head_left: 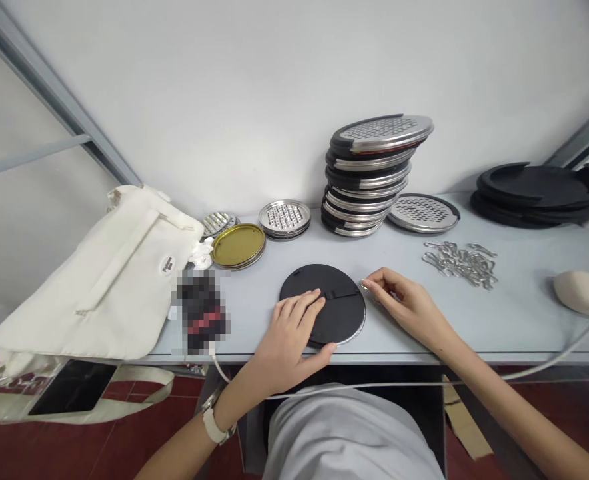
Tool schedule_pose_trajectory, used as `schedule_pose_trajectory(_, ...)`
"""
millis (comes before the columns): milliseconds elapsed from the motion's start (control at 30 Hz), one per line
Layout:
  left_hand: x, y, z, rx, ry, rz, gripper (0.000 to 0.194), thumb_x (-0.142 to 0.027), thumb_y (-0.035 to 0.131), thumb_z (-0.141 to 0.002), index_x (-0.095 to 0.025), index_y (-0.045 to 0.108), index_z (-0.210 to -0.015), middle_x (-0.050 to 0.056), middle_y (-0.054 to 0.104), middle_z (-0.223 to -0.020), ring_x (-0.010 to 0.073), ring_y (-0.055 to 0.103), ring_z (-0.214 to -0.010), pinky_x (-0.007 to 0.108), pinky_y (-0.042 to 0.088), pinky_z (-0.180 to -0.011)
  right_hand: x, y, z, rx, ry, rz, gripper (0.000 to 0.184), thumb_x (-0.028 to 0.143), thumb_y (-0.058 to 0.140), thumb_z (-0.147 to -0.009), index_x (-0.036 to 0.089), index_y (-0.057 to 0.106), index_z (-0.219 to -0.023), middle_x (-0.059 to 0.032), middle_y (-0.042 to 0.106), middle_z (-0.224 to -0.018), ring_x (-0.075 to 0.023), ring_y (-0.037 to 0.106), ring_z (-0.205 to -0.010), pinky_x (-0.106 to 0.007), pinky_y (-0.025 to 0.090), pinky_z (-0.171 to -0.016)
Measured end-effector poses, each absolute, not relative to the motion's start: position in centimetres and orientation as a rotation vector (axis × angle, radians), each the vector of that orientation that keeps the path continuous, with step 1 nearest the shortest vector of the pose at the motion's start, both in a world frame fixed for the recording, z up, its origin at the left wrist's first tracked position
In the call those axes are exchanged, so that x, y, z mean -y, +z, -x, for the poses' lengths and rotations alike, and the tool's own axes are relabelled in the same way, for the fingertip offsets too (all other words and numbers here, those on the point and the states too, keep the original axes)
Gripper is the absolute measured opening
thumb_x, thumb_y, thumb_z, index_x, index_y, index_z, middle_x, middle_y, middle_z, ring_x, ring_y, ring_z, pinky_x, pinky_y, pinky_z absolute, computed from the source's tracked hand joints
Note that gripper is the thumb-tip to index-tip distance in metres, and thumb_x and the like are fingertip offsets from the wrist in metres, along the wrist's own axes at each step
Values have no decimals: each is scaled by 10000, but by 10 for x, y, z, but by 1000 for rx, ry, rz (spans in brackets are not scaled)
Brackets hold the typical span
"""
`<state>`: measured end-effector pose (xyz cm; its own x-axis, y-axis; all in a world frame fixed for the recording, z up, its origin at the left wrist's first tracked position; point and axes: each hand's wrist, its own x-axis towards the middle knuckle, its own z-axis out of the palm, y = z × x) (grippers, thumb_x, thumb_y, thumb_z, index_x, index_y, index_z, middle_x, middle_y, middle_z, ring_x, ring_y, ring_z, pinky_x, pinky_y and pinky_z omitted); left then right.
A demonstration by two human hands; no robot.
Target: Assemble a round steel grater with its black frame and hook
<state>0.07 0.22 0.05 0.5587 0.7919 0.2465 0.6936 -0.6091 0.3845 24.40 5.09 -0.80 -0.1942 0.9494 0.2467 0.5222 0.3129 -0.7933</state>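
A round black disc with a silver rim lies near the front edge of the table, a narrow slotted strip running across it. My left hand rests flat on its left part, fingers stretched out and thumb by the near edge. Just off the disc's right side, my right hand pinches a small shiny metal clip, mostly hidden by the fingertips. A loose pile of silver wire clips lies beyond my right hand.
Behind the disc stands a tall leaning stack of round graters, with another grater beside it. Gold lids and small graters sit left. A white bag, black trays, a beige mouse and a white cable flank them.
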Motion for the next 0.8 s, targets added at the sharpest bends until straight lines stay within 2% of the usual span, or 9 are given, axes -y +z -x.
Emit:
schedule_pose_trajectory(600, -2, 0, -1, -1233, 614, -2551, 548, -375, 546, -900, -207, 366, -1390, 115, 381, -1461, 271, 364, -1315, 460, 291, -1077, -51, -8, -244, 1861, 746, 1277, 263, 427, 415, -967, 230, 500, -814, 20, 505, -634, -143, 468, -583, -266, 409, -583)
schedule_pose_trajectory(800, -2, 2, 0, -1226, 605, -2550, 556, -375, 549, -899, -210, 360, -1395, 113, 378, -1464, 271, 362, -1316, 458, 290, -1076, -51, -11, -244, 1849, 803, 1288, 266, 449, 430, -958, 227, 516, -840, 19, 537, -642, -147, 503, -587, -268, 416, -580)
